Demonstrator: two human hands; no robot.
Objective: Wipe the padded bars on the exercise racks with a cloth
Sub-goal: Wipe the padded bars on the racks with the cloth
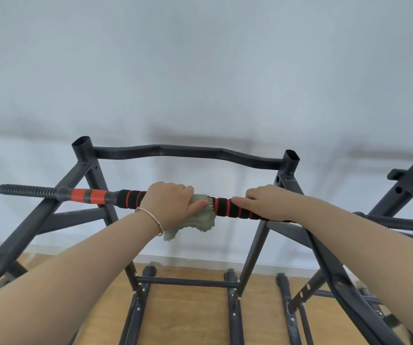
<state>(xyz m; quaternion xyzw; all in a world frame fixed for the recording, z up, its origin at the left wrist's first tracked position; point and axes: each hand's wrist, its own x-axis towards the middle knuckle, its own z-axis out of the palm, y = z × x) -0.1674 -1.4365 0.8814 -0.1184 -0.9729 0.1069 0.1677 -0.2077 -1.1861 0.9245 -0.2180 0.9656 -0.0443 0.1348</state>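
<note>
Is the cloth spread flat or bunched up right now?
Bunched. The left hand grips the green cloth crumpled against the padded bar, a loose end hanging below.

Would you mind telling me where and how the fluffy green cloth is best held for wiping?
Probably its middle, from above: the fluffy green cloth drapes over the round black-and-orange foam-padded bar, loose end hanging below, so a palm-down wrap like the left hand's pins it. The right hand holds the bar alongside.

cloth (195, 215) on padded bar (227, 207), left hand (168, 204) left of right hand (267, 202)
</note>
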